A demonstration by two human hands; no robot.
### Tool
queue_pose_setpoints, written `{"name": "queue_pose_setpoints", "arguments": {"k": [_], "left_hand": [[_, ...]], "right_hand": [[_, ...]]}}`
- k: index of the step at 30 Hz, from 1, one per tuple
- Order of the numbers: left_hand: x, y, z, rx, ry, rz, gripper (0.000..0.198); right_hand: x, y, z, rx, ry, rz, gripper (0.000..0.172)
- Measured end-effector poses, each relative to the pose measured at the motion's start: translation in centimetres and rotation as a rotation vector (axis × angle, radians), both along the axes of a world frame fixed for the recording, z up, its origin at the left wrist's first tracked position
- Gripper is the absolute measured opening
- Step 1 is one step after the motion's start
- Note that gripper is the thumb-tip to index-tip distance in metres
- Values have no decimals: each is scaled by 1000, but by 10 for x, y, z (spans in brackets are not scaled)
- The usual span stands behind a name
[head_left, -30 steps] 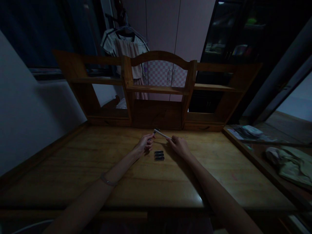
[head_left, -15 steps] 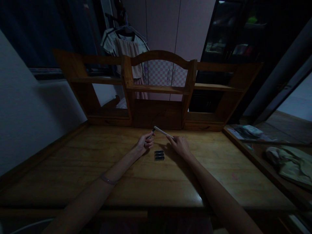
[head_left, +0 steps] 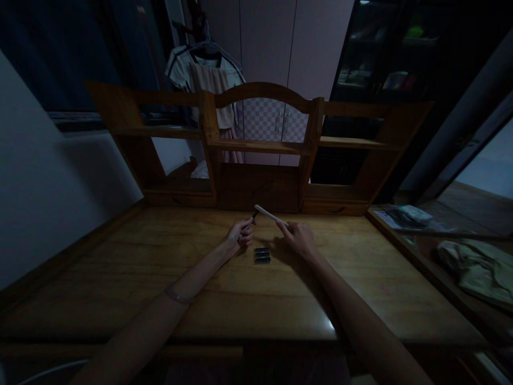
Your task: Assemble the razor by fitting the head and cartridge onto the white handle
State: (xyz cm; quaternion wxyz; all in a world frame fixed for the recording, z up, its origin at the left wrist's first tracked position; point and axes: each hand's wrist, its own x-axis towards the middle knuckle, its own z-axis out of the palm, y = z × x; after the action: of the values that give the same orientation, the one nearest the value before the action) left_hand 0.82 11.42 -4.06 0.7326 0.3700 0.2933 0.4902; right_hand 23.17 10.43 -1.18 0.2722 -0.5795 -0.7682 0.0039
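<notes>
My left hand (head_left: 239,235) is closed around a slim pen-like stick (head_left: 255,215) with a dark upper end, tilted up to the right. My right hand (head_left: 298,238) pinches one end of a thin white rod (head_left: 269,213), which slopes up to the left. The rod's far end meets or overlaps the dark end of the stick; I cannot tell whether they touch. Below and between the hands, a small group of short black cylinders (head_left: 262,255) lies side by side on the wooden desk (head_left: 160,256). Their exact kind is too dark to make out.
A wooden shelf unit (head_left: 260,145) stands along the desk's back edge. To the right, past the raised desk edge, lie a pale cloth (head_left: 484,270) and a wrapped bundle (head_left: 414,215). A wall (head_left: 60,182) borders the left side. The room is dim.
The white rod and my right hand have shifted slightly to the right, the rod's far end a little upward. My left hand and its stick have moved barely. The black cylinders stay put.
</notes>
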Motion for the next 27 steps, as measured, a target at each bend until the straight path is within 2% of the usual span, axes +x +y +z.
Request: {"name": "queue_pose_setpoints", "arguments": {"k": [3, 8, 14, 21, 27], "left_hand": [[0, 1, -1, 20, 21, -4, 19], [0, 2, -2, 31, 44, -10, 20], [1, -1, 1, 27, 42, -3, 21], [0, 2, -3, 39, 14, -25, 20], [-1, 3, -5, 35, 14, -21, 21]], "right_hand": [[0, 0, -1, 8, -44, 8, 68], [2, 2, -1, 38, 6, -74, 71], [2, 1, -3, 6, -24, 51, 70], [1, 1, 1, -14, -6, -59, 72], [0, -2, 1, -26, -58, 45, 70]]}}
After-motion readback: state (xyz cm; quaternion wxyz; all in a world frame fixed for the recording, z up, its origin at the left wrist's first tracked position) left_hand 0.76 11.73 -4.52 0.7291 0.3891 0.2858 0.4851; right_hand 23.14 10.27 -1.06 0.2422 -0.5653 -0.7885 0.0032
